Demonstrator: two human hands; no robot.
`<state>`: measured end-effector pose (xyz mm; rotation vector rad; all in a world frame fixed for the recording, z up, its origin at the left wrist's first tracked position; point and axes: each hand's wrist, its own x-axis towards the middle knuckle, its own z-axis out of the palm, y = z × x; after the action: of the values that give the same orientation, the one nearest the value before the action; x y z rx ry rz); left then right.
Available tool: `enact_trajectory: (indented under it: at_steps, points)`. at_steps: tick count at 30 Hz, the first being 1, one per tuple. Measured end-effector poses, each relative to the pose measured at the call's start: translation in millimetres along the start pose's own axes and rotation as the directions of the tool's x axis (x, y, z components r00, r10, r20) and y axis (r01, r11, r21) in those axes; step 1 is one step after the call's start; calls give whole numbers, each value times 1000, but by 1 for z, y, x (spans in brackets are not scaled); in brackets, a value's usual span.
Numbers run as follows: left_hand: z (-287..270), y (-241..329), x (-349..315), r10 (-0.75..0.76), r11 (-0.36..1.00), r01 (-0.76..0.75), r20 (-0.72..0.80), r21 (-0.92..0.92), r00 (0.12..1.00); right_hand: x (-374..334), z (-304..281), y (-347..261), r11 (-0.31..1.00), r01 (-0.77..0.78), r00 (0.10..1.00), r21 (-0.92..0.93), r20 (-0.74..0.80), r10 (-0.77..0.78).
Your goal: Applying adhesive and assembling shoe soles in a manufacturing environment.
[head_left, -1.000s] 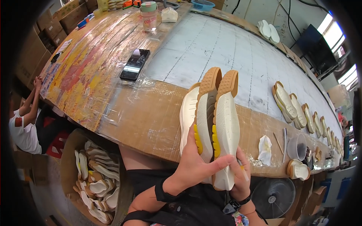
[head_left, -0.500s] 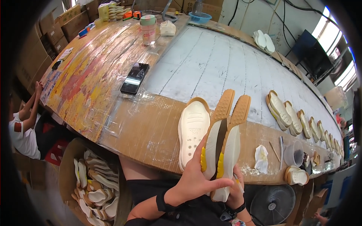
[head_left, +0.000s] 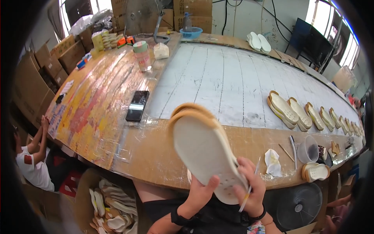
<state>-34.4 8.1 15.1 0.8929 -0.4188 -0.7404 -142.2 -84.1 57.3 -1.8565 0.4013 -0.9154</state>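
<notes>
Between my hands stands a pair of shoe soles point(head_left: 198, 148), stacked together, cream inside with tan rims at the toe end. The near one shows its inner face, with small holes towards the heel. My left hand point(head_left: 199, 197) is closed on the lower left edge, thumb pressed on the inner face. My right hand point(head_left: 252, 186) is closed at the lower right edge, fingers touching the sole. It also grips a thin, pale pen-like tool point(head_left: 246, 198) with a yellowish part; its kind is unclear. Another cream sole point(head_left: 189, 176) lies mostly hidden behind the pair.
Soles point(head_left: 285, 110) stand in a row along the right. A white cloth point(head_left: 272, 163), a clear cup point(head_left: 308, 149) and a small sole pair point(head_left: 316, 172) lie at the near right edge. A phone point(head_left: 137, 106) rests left. A box of soles point(head_left: 83, 195) stands below; a person sits far left.
The held pair has turned from edge-on, with studded tan undersides showing, to its cream inner face. It now covers most of the sole lying on the cardboard. The view has tilted up.
</notes>
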Motion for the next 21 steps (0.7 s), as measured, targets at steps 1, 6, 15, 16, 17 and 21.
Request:
enact_trajectory:
  at_steps: [1, 6, 15, 16, 17, 21]
  points:
    - [-3, -3, 1, -98, 995, 95, -89, -36, 991, 1, -3, -1, 942, 256, 965, -216, 122, -234]
    - [-1, 21, 10, -184, 978, 173, -92, -120, 979, -14, -1, 6, 939, 330, 935, -95, 167, -312]
    - [0, 27, 21, -174, 922, 149, -37, -358, 984, 9, 33, -2, 977, 80, 996, 199, 30, -88]
    - [0, 26, 21, -167, 935, 147, -37, -321, 985, 12, 32, -4, 982, 107, 994, 153, 6, -109]
    - [-1, 26, 22, -174, 937, 155, -33, -314, 984, 13, 31, -2, 982, 104, 995, 155, -4, -105]
    - [-18, 23, 18, 122, 949, -49, 218, -312, 968, 9, 22, 0, 963, 77, 992, 257, 76, -99]
